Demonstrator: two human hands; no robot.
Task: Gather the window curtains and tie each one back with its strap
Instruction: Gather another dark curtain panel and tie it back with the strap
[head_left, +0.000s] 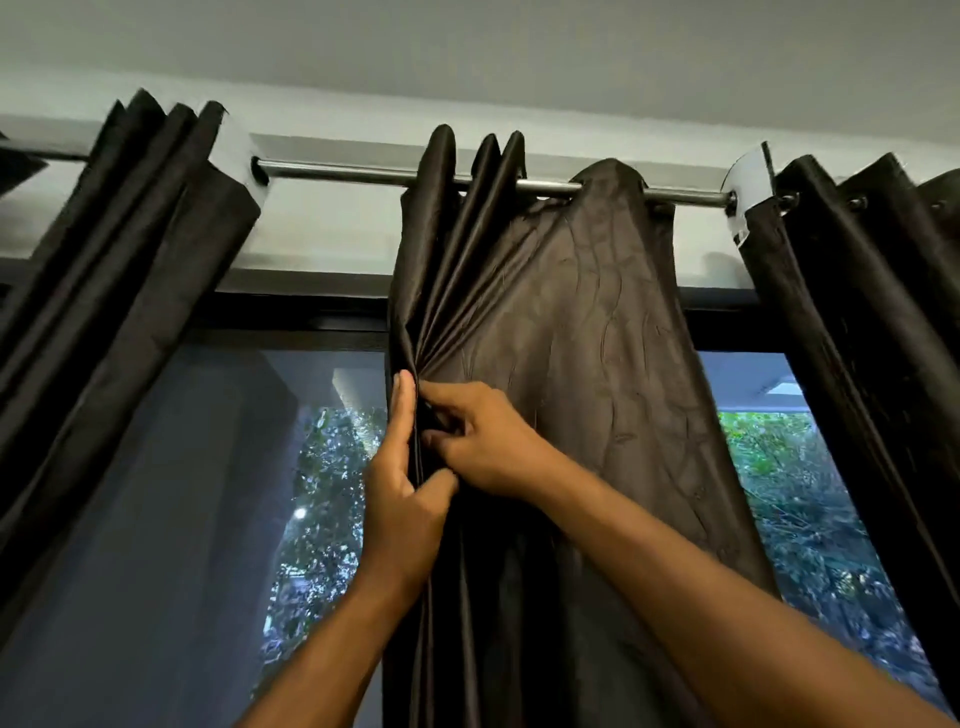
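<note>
Curtain panel (561, 338) in dark brown hangs straight down from the rod (363, 174), long axis vertical, at the middle of my view. Nearest me, my left hand (402, 499) clamps the gathered left edge, thumb pressed into the folds; my right hand (480, 441) pinches the pleats just beside it — both are closed on cloth. Further out, another dark curtain (119, 249) hangs bunched to the left and a third (872, 291) to the right. Behind them — window glass (234, 467) with trees (810, 519) beyond.
</note>
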